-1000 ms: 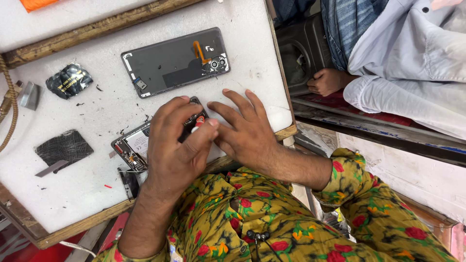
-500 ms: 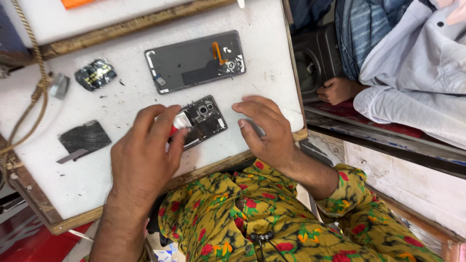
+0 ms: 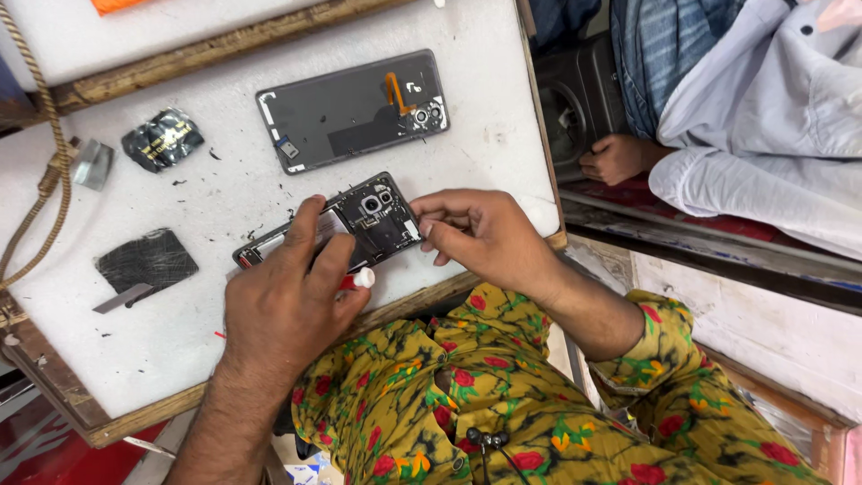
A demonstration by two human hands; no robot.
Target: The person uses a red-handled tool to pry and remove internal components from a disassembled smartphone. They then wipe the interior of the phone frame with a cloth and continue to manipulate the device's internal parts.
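Head view, read from the left: a rope (image 3: pixel 36 162) hangs along the wooden edge of the white work board (image 3: pixel 206 350), and beside it lie a small metal piece (image 3: pixel 92 164), a crumpled black foil pack (image 3: pixel 162 138) and, lower down, a black square pad (image 3: pixel 146 261) with a thin strip under it. These loose parts sit in the same arrangement as half a second ago.

Mid-board, the left hand (image 3: pixel 285 314) now lies flat over the lower half of the opened phone (image 3: pixel 359 220), fingers pressing it down, with a small red and white tool (image 3: pixel 357 280) tucked under the thumb side. A second ago both hands covered the phone together. Now they have spread apart, so the camera end and its inner boards show.

Behind it, apart from the hands, rests the grey back cover (image 3: pixel 352 110) with its orange flex, untouched.

Further right, the right hand (image 3: pixel 480 235) has come in from the board's corner and pinches the phone's top edge with its fingertips. The phone thus appears steadied at both ends, inner side up.

At far right, another person's hand (image 3: pixel 615 159) rests beside a dark box, away from the work.
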